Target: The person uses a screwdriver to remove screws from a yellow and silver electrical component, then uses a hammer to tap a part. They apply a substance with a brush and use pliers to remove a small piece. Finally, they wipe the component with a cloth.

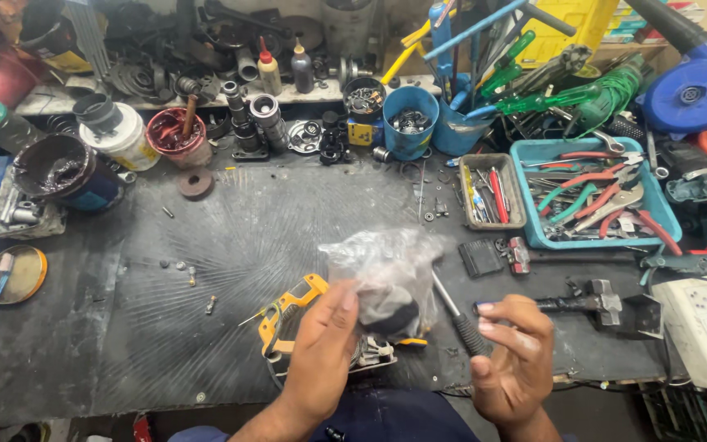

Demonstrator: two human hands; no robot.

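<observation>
The right hand [513,356] hangs nearest, fingers loosely curled, gripping nothing; beside it the left hand [325,348] pinches a clear plastic bag [386,274] from below, so its dark contents sag into view; underneath lies a yellow tool [288,315]; a screwdriver [460,319] lies between the hands.

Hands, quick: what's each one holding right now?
Left hand: closed on a clear plastic bag.
Right hand: half open, holding nothing, beside a screwdriver.

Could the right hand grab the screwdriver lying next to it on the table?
Probably yes. The right hand is empty and open, right beside the screwdriver, whose dark handle lies bare on the bench. Only the clear plastic bag in the left hand covers its tip.
</observation>
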